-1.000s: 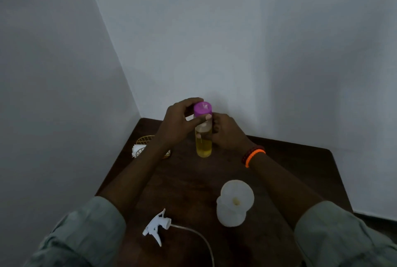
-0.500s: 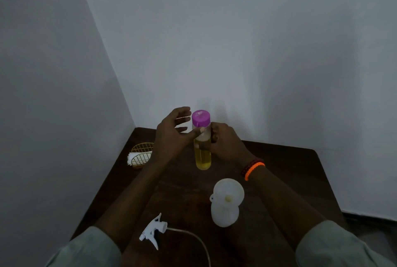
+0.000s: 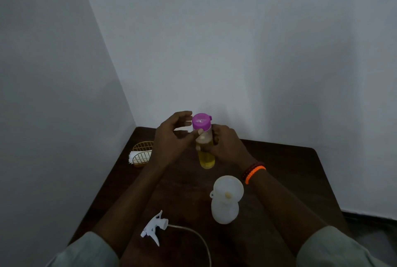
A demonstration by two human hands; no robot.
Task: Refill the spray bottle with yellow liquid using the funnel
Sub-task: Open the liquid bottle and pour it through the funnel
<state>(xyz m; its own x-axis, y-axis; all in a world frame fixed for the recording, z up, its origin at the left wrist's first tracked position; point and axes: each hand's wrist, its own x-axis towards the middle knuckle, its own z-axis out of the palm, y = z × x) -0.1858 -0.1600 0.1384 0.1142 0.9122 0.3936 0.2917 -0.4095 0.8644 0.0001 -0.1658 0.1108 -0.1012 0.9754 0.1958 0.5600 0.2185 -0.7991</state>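
Centre of the frame: a clear bottle of yellow liquid (image 3: 205,155) stands upright on the dark wooden table (image 3: 290,170), w/ a purple flip-top cap (image 3: 201,121) still on it. Liquid fills approx the lower half.

Right hand (image 3: 225,147) is wrapped round the bottle's middle from the right side, fingers curled onto it, so that's a firm grip. Orange bracelet (image 3: 255,172) plus a darker beaded one on that wrist.

Left hand (image 3: 171,135) sits just left of the cap. Thumb tip touches the bottle right under the cap's lower edge; the other fingers are loosely curved and spread a bit, ending beside the cap. Can't tell if they actually touch it.

Lower centre-right: the white translucent spray bottle (image 3: 225,211) stands upright w/ a white funnel (image 3: 228,189) seated in its neck. There's a yellowish spot at the funnel's hole.

Bottom centre-left: the white trigger sprayer head (image 3: 155,226) lies on its side on the table, well apart from the bottle, dip tube (image 3: 199,238) curving down towards the bottom edge.

Left-centre, at the table's far left edge: a gold wire basket (image 3: 141,148) w/ something white in it, too dim to say what.

Pale sleeves at both bottom corners, grey walls behind.
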